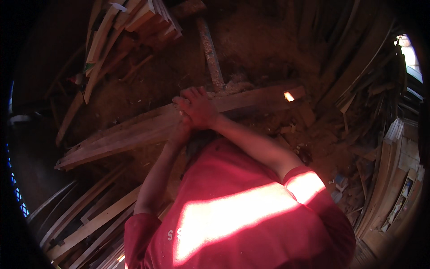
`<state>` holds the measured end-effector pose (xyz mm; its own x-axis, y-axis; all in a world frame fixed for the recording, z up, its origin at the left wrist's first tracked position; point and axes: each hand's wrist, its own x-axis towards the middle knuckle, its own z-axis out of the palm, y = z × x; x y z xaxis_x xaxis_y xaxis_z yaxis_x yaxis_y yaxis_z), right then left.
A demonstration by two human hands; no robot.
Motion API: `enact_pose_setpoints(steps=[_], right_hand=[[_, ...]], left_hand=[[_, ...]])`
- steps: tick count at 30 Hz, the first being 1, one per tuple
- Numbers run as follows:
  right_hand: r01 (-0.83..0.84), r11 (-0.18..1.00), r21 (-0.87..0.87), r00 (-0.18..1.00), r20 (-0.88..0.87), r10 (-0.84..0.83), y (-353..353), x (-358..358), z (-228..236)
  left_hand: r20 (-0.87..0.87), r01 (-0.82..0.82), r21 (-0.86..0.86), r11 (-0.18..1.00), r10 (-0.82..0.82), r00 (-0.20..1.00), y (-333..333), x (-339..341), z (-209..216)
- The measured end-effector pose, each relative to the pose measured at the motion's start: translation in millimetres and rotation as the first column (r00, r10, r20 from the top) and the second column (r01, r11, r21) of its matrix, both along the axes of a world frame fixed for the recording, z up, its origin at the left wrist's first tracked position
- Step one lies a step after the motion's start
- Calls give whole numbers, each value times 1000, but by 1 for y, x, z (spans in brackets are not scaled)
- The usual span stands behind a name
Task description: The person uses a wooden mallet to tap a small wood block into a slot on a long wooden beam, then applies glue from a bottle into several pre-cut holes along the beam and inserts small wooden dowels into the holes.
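Observation:
A long wooden beam (125, 130) lies across the middle, running from the lower left up to the right. Over it my two hands meet, close together. My right hand (197, 106) is the farther one, with its fingers curled near the beam's upper edge. Just nearer and lower, my left hand (181, 127) is closed and partly covered by the right. Whatever lies between or under the hands is hidden in shadow. A narrow, rough piece of wood (210, 54) reaches from the back down to the beam, close to my right hand.
Stacked boards (150, 20) stand at the far left, with long curved-looking planks (94, 224) at the near left. More timber (389, 175) fills the right side. Wood scraps (286, 130) and shavings litter the brown ground. A small sunlit patch falls on the beam's right end.

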<state>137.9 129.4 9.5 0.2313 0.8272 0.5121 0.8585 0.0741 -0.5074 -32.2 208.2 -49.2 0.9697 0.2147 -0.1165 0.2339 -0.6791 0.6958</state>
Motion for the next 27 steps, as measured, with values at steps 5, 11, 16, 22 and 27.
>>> enact_pose_setpoints(steps=[5,11,16,22,27], right_hand=[[-69,982,173,998,17,67,5,-12,36],[-33,999,-12,999,-9,32,7,-1,4],[-134,978,158,991,-6,137,11,-5,32],[-105,988,-115,993,44,111,8,10,-18],[-204,922,-328,958,-263,118,-5,-1,11]], left_hand=[[209,-100,134,986,71,975,-7,2,13],[-519,-158,103,982,189,834,-6,13,18],[98,-308,-253,917,341,935,-10,12,29],[-472,-378,-183,908,256,844,0,12,-34],[111,-244,-341,908,296,949,-15,-34,-113]])
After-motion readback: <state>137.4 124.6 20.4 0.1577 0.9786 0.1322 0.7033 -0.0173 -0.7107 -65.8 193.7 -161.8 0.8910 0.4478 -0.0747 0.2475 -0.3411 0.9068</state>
